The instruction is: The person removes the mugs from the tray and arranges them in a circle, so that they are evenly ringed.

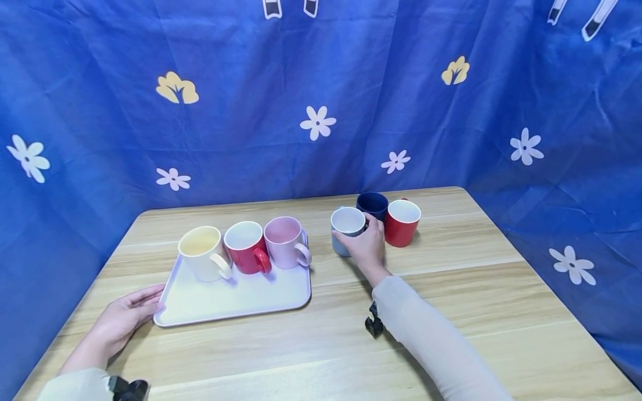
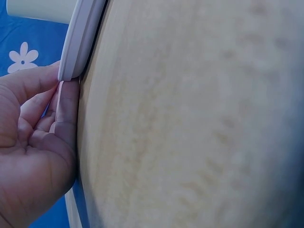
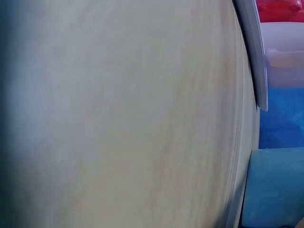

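Observation:
My left hand (image 1: 122, 318) pinches the left front edge of a white tray (image 1: 241, 305), thumb on top and fingers below in the left wrist view. Along the tray's back stand a cream mug (image 1: 199, 260), a red mug (image 1: 246, 257) and a pink mug (image 1: 283, 250). To the right of the tray, my right hand (image 1: 368, 245) grips a light blue mug (image 1: 339, 244), upright at the tabletop. Only a sliver of that hand shows in the right wrist view, below the same mug's blue wall (image 3: 275, 185).
Just behind and right of the gripped mug stand a dark navy mug (image 1: 372, 203) and another red mug (image 1: 399, 231), close together. All are on a wood-grain table (image 1: 476, 289). A blue patterned cloth (image 1: 251, 128) hangs round the table's back and sides.

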`<state>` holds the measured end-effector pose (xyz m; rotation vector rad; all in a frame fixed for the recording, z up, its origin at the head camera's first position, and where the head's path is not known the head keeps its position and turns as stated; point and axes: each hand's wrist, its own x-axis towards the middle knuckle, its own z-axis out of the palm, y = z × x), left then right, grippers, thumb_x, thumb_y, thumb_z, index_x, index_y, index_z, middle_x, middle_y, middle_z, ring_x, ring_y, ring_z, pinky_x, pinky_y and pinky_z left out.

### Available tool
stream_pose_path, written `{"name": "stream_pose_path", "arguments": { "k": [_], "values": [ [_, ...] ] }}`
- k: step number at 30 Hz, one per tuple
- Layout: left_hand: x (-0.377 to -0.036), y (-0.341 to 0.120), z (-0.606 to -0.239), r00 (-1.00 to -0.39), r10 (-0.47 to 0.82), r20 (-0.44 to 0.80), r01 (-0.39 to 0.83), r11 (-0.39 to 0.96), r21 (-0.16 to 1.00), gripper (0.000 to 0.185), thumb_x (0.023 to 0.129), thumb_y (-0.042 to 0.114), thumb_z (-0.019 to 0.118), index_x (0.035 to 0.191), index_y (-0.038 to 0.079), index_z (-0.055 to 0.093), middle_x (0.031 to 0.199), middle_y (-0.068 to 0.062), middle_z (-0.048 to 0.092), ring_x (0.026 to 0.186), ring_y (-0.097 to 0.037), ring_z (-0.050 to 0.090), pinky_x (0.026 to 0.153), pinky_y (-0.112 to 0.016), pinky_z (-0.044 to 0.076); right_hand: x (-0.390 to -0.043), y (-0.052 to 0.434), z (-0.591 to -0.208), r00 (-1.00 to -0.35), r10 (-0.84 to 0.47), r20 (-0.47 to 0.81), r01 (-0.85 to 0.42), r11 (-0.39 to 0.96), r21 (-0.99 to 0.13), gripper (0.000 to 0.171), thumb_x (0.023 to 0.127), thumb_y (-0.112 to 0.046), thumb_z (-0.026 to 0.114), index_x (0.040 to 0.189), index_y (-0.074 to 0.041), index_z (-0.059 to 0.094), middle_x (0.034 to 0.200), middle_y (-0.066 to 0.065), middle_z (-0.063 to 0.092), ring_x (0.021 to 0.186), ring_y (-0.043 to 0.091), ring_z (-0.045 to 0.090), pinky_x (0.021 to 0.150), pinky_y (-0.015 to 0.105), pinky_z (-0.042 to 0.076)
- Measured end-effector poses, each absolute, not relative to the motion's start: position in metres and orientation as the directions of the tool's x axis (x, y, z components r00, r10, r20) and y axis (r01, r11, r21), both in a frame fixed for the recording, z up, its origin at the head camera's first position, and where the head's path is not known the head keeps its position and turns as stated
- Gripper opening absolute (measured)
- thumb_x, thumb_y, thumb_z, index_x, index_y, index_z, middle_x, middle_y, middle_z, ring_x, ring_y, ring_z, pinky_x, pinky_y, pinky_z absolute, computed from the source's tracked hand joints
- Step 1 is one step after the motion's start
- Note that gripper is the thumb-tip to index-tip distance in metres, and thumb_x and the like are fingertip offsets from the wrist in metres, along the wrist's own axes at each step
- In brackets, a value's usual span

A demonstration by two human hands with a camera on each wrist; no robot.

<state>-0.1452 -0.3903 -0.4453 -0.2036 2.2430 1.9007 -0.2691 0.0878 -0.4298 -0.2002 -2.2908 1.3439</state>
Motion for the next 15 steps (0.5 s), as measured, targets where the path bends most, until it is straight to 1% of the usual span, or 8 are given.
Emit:
{"name": "stream_pose_path", "arguments": {
  "k": [2,5,7,9,11,13,14,15],
  "values": [
    [-0.1464,-0.3912,-0.4457,-0.972,0.018,-0.236,-0.230,0.161,0.960,0.044,0.089,0.007,0.067,0.131,0.005,0.054,0.101,0.021,0.061,0.093,0.007,0.058,0.078,-0.016,0.052,-0.2693,0.0878,-0.4297,-0.875,0.362,0.321,-0.107,0.502,-0.858,0.086,0.057,-0.045,0.090,0.126,-0.008,0.055,0.121,0.013,0.051,0.109,0.027,0.051,0.092,0.041,0.046],
    [-0.1461,-0.3902,-0.4447,-0.973,0.019,-0.230,-0.223,0.184,0.957,0.055,0.090,0.006,0.066,0.137,-0.007,0.043,0.101,0.020,0.061,0.092,0.007,0.057,0.078,-0.016,0.052,-0.2701,0.0880,-0.4299,-0.873,0.371,0.316,-0.101,0.497,-0.862,0.086,0.057,-0.046,0.090,0.126,-0.008,0.054,0.121,0.013,0.051,0.109,0.027,0.050,0.092,0.041,0.046],
    [-0.1457,-0.3897,-0.4440,-0.973,0.018,-0.229,-0.222,0.173,0.959,0.053,0.090,0.004,0.065,0.137,-0.008,0.043,0.100,0.020,0.061,0.091,0.007,0.058,0.077,-0.016,0.052,-0.2702,0.0882,-0.4298,-0.871,0.376,0.315,-0.100,0.492,-0.865,0.086,0.057,-0.045,0.090,0.126,-0.008,0.055,0.121,0.013,0.051,0.109,0.027,0.050,0.092,0.042,0.046],
    [-0.1450,-0.3887,-0.4434,-0.974,0.020,-0.226,-0.219,0.180,0.959,0.058,0.090,0.004,0.064,0.138,-0.015,0.036,0.100,0.020,0.061,0.091,0.007,0.058,0.077,-0.016,0.053,-0.2705,0.0882,-0.4297,-0.869,0.381,0.317,-0.101,0.491,-0.865,0.086,0.057,-0.045,0.090,0.126,-0.007,0.055,0.121,0.013,0.052,0.109,0.027,0.050,0.092,0.041,0.046],
    [-0.1446,-0.3883,-0.4431,-0.974,0.019,-0.227,-0.220,0.179,0.959,0.057,0.090,0.004,0.064,0.138,-0.014,0.038,0.100,0.020,0.061,0.091,0.007,0.058,0.076,-0.016,0.053,-0.2709,0.0883,-0.4299,-0.866,0.383,0.320,-0.102,0.491,-0.865,0.087,0.056,-0.045,0.091,0.126,-0.007,0.055,0.121,0.013,0.052,0.109,0.026,0.050,0.092,0.041,0.046],
    [-0.1444,-0.3882,-0.4431,-0.973,0.015,-0.232,-0.226,0.168,0.960,0.049,0.090,0.004,0.065,0.135,-0.003,0.048,0.100,0.020,0.061,0.091,0.007,0.058,0.076,-0.016,0.053,-0.2713,0.0882,-0.4305,-0.863,0.386,0.326,-0.107,0.491,-0.865,0.087,0.055,-0.045,0.091,0.125,-0.007,0.055,0.120,0.013,0.052,0.110,0.027,0.051,0.091,0.041,0.046],
    [-0.1441,-0.3880,-0.4432,-0.973,0.016,-0.229,-0.223,0.173,0.959,0.048,0.090,0.004,0.065,0.135,-0.003,0.048,0.100,0.020,0.061,0.091,0.007,0.058,0.076,-0.016,0.053,-0.2715,0.0881,-0.4307,-0.861,0.388,0.329,-0.109,0.491,-0.864,0.088,0.055,-0.044,0.091,0.126,-0.007,0.055,0.120,0.013,0.053,0.109,0.027,0.051,0.091,0.041,0.046],
    [-0.1441,-0.3879,-0.4432,-0.973,0.013,-0.232,-0.226,0.165,0.960,0.044,0.090,0.004,0.065,0.132,0.002,0.052,0.100,0.020,0.062,0.091,0.007,0.058,0.076,-0.017,0.053,-0.2719,0.0879,-0.4312,-0.859,0.389,0.332,-0.111,0.492,-0.863,0.088,0.055,-0.045,0.092,0.125,-0.006,0.055,0.120,0.013,0.053,0.109,0.027,0.051,0.091,0.041,0.046]
  ]
}}
